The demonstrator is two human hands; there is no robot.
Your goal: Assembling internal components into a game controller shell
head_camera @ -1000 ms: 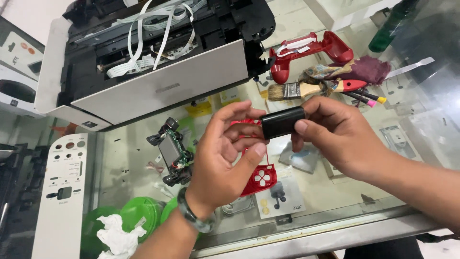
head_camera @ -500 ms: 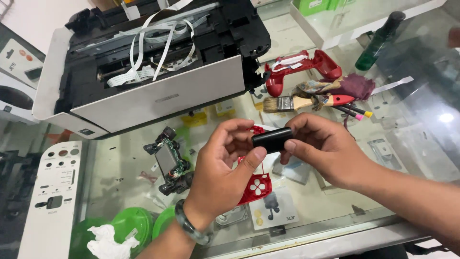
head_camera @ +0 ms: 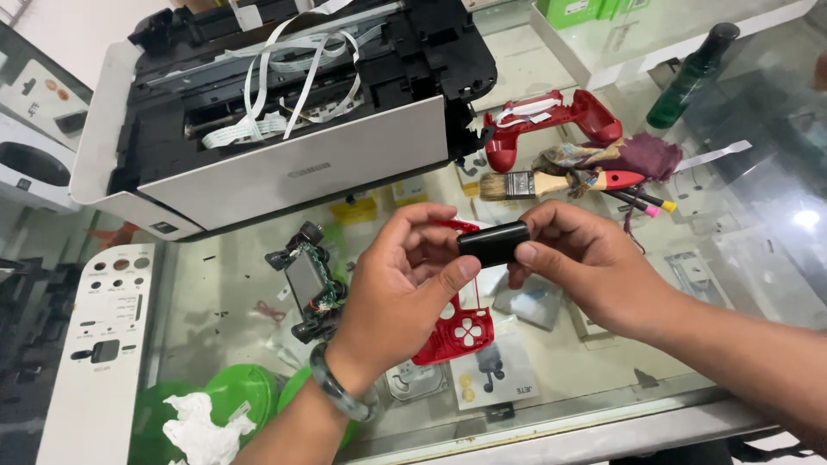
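Head view shows both hands above the glass counter [head_camera: 215, 284]. Left hand [head_camera: 405, 284] and right hand [head_camera: 586, 267] together pinch a small black part [head_camera: 493, 243] between thumbs and fingertips. Under them lies a red controller shell [head_camera: 457, 331]. An opened printer [head_camera: 284, 112] stands behind, a circuit board [head_camera: 308, 282] at left.

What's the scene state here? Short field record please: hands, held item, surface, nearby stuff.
left hand: grips left end of small black block
right hand: grips right end of same block
surface: glass counter
under hands: red controller shell
left of hands: bare circuit board
behind: opened printer with white ribbon cables
right rear: paintbrush, red controller back, green bottle
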